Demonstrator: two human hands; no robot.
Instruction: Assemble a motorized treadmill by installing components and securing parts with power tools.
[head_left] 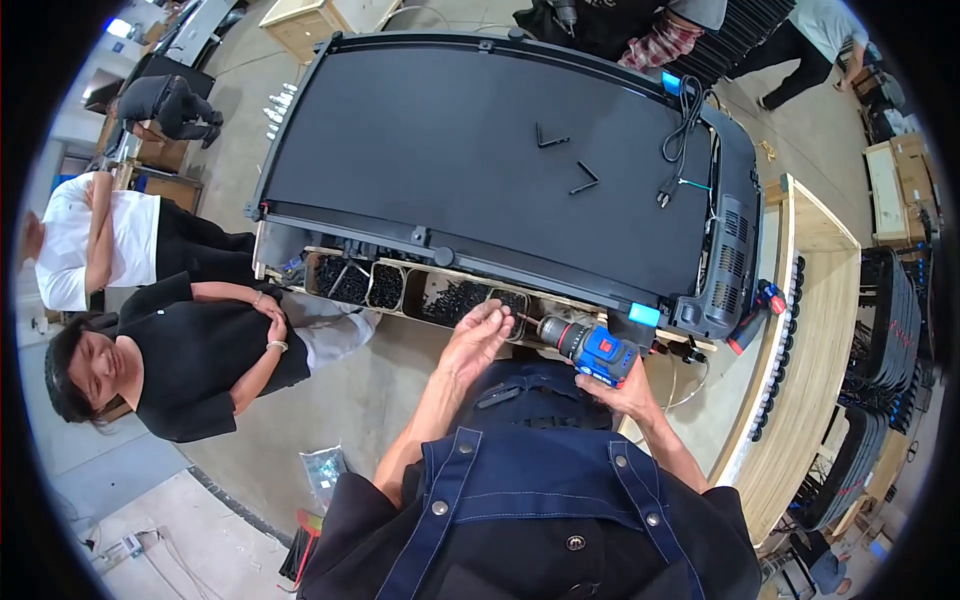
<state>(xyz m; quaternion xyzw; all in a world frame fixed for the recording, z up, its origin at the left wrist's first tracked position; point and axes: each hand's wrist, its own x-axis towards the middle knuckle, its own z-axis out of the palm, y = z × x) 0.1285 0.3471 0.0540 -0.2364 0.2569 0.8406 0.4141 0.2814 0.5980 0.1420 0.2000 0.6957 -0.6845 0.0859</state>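
Four tray compartments (385, 287) hold black screws (455, 300) beside drill (590, 350).

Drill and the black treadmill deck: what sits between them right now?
In the head view, a wooden tray of black screws lies between the drill and the deck.

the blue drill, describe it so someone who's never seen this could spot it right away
Start at the big black treadmill deck. At its near edge runs a wooden tray of black screws. Right of that, the right hand grips the blue drill, the only blue-and-grey tool with a red patch.
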